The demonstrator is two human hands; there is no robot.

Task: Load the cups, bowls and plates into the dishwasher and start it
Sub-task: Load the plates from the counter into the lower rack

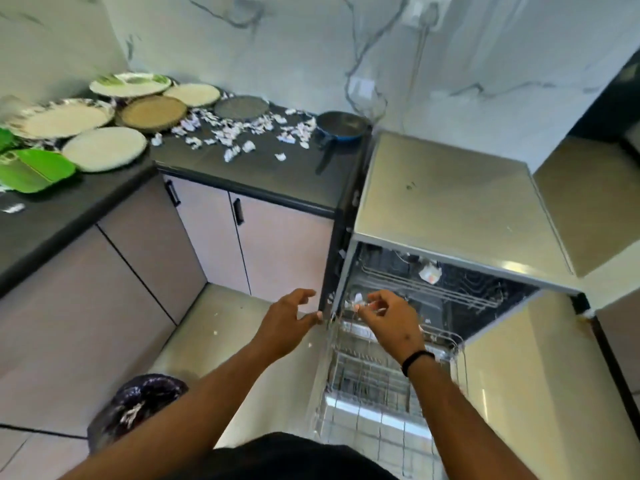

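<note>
on dark countertop: plates, paper scraps, blue pan

Single head-worn wide-angle view, looking forward and down, close over the open dishwasher, edges somewhat blurred

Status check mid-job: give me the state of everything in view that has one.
dishwasher: door open
lower rack: pulled out, no dishes visible
upper rack: inside, crumpled scrap on it
plates: on countertop, unloaded
blue pan: on countertop
left hand: open, empty
right hand: pinching something small, unclear
</note>
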